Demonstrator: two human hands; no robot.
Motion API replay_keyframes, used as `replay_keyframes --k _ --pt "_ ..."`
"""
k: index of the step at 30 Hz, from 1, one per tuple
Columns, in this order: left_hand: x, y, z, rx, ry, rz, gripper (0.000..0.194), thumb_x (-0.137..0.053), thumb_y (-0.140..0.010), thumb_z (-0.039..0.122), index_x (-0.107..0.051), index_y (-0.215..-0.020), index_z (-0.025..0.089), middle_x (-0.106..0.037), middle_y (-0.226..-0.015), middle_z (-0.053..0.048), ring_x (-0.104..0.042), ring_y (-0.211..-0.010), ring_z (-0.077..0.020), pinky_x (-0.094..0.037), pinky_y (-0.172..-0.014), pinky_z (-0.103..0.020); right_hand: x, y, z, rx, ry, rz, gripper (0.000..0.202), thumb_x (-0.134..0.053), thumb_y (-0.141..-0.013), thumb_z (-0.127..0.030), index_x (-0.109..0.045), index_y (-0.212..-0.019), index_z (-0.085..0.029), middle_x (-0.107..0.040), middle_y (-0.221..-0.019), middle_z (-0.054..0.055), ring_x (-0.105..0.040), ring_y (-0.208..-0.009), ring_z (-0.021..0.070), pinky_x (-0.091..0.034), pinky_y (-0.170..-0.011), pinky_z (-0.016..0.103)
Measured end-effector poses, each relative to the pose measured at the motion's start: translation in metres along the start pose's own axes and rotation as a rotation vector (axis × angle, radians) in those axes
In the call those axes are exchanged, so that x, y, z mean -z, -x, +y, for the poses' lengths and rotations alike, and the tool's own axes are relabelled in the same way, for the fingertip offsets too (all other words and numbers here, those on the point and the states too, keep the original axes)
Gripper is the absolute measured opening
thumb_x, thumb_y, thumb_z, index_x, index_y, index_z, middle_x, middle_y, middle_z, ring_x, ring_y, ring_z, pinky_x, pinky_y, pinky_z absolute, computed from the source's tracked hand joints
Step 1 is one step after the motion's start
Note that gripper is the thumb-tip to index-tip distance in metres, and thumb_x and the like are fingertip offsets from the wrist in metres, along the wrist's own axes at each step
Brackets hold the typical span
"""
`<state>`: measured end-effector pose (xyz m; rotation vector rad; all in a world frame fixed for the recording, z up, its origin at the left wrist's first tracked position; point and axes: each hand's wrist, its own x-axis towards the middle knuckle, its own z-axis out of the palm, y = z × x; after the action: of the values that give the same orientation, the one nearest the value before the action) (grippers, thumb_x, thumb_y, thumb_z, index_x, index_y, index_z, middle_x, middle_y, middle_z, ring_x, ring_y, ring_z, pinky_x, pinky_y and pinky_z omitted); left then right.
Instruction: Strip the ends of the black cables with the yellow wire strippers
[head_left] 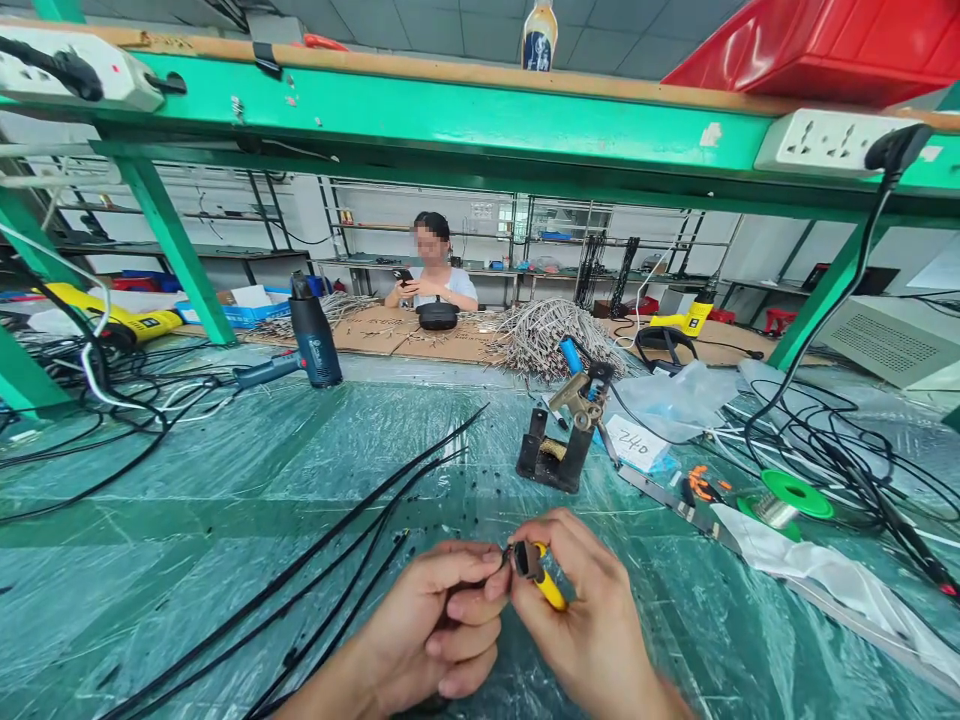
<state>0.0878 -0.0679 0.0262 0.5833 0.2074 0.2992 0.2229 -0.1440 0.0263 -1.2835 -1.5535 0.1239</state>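
Note:
Low in the middle of the view my left hand [461,610] pinches a thin black cable, of which only a short dark end shows at the fingertips. Close against it, my right hand [581,600] is closed around small cutting pliers [551,588] with yellow handles and a dark head. The head of the pliers is right beside the pinched end; whether the jaws touch it I cannot tell. Several long black cables [352,510] lie on the plastic-covered bench left of my hands. Beyond my right hand stands a soldering iron holder [551,465] with an iron in it.
A dark blue heat gun [315,335] stands upright at the back left. A solder spool [784,500], white cloth [810,570] and tangled black cords lie right. Behind are a grey cable bundle [559,335] and a seated person [435,275] holding a phone. A green beam [480,115] spans overhead.

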Motion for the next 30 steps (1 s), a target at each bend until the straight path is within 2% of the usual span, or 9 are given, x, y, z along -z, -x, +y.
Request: replay_keyframes --k 5,7,8,11,14,16,21,26,30 --pt "-0.002 0.003 -0.003 0.018 -0.038 0.021 0.019 -0.063 -0.074 0.024 -0.059 -0.060 0.013 -0.027 -0.042 0.011 -0.010 -0.027 -0.0017 -0.030 -0.025 -0.015 0.006 -0.003 0.006 0.000 0.020 0.037 0.019 -0.055 -0.074 -0.006 -0.058 -0.087 -0.020 -0.060 -0.078 -0.002 -0.055 -0.074 0.0143 -0.043 -0.066 0.027" --pt "-0.001 0.007 -0.008 0.094 -0.182 0.007 0.015 -0.066 -0.068 0.020 -0.061 -0.056 0.011 -0.033 -0.040 0.009 -0.016 -0.028 -0.0019 -0.022 -0.025 -0.014 0.020 -0.009 0.015 -0.104 0.074 0.129 0.010 -0.057 -0.078 -0.014 -0.059 -0.083 -0.021 -0.060 -0.076 -0.002 -0.055 -0.071 0.0140 -0.043 -0.065 0.025" --pt "0.000 0.008 -0.011 0.136 -0.261 0.000 0.014 -0.067 -0.065 0.018 -0.062 -0.055 0.010 -0.035 -0.039 0.007 -0.020 -0.029 -0.0022 -0.018 -0.026 -0.014 0.029 -0.012 0.019 -0.208 0.124 0.248 0.003 -0.059 -0.079 -0.019 -0.060 -0.081 -0.022 -0.059 -0.071 -0.004 -0.054 -0.065 0.0124 -0.042 -0.060 0.023" --pt "0.001 0.008 -0.013 0.120 -0.351 0.030 0.015 -0.066 -0.071 0.021 -0.066 -0.062 0.009 -0.033 -0.041 0.008 -0.020 -0.030 -0.0031 -0.022 -0.028 -0.015 0.044 -0.015 0.024 -0.304 0.171 0.392 0.008 -0.055 -0.087 -0.030 -0.058 -0.088 -0.023 -0.056 -0.069 -0.004 -0.050 -0.061 0.0117 -0.039 -0.055 0.022" --pt "0.002 0.004 -0.008 -0.074 -0.362 0.122 0.019 -0.059 -0.083 0.026 -0.068 -0.074 0.012 -0.027 -0.045 0.010 -0.015 -0.034 -0.0039 -0.029 -0.034 -0.017 0.035 -0.010 0.016 -0.246 0.048 0.131 0.012 -0.055 -0.088 -0.032 -0.057 -0.081 -0.022 -0.055 -0.070 -0.004 -0.051 -0.062 0.0113 -0.040 -0.059 0.022" --pt "0.003 0.003 -0.006 -0.175 -0.473 0.193 0.020 -0.059 -0.085 0.028 -0.070 -0.083 0.012 -0.028 -0.046 0.010 -0.017 -0.037 -0.0047 -0.027 -0.037 -0.017 0.024 -0.005 0.012 -0.261 -0.038 0.036 0.012 -0.052 -0.089 -0.031 -0.057 -0.084 -0.021 -0.057 -0.074 -0.002 -0.052 -0.065 0.0121 -0.041 -0.062 0.022" --pt "0.005 0.006 -0.007 -0.331 -0.843 0.350 0.029 -0.059 -0.086 0.039 -0.072 -0.086 0.013 -0.032 -0.051 0.007 -0.024 -0.045 -0.0064 -0.018 -0.043 -0.020 0.012 -0.002 0.011 -0.403 -0.192 -0.055 0.019 -0.051 -0.088 -0.038 -0.059 -0.091 -0.021 -0.056 -0.072 -0.001 -0.051 -0.064 0.0135 -0.040 -0.058 0.023" --pt "-0.006 0.009 -0.005 -0.426 -1.173 0.437 0.028 -0.055 -0.088 0.034 -0.072 -0.080 0.015 -0.052 -0.060 0.000 -0.042 -0.055 -0.0114 -0.032 -0.053 -0.021 0.009 -0.001 0.010 -0.414 -0.284 -0.195 0.020 -0.054 -0.086 -0.039 -0.061 -0.087 -0.020 -0.057 -0.073 -0.001 -0.053 -0.067 0.0142 -0.041 -0.059 0.023" --pt "-0.003 0.010 -0.006 -0.505 -1.461 0.466 0.023 -0.053 -0.090 0.029 -0.073 -0.082 0.020 -0.064 -0.069 -0.004 -0.054 -0.064 -0.0156 -0.036 -0.061 -0.022 0.007 0.000 0.011 -0.378 -0.160 -0.252 0.022 -0.052 -0.087 -0.040 -0.057 -0.080 -0.020 -0.056 -0.070 -0.001 -0.052 -0.065 0.0143 -0.041 -0.060 0.024"
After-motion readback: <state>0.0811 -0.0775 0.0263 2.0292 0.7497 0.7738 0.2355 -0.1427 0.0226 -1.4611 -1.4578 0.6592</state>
